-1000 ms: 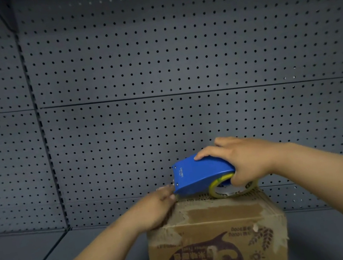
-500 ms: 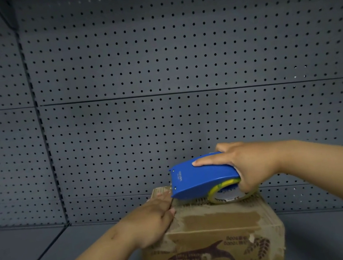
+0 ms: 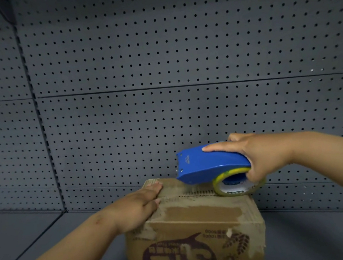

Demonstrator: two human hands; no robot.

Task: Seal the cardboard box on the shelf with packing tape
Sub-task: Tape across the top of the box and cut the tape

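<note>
Right hand point(image 3: 259, 156) grips the blue tape dispenser point(image 3: 210, 164), its tape roll point(image 3: 236, 183) resting on the far right of the cardboard box point(image 3: 193, 228) top. Left hand point(image 3: 138, 205) lies flat, fingers together, pressing the box's left edge on the grey shelf point(image 3: 25, 240).

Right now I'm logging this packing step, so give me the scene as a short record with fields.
setting: grey shelf with pegboard back
box: cardboard box, flaps closed, print upside down
tool: blue tape dispenser over box top, right side
left hand: flat on box top, left end
right hand: gripping the dispenser
seam: visible between the hands
</note>
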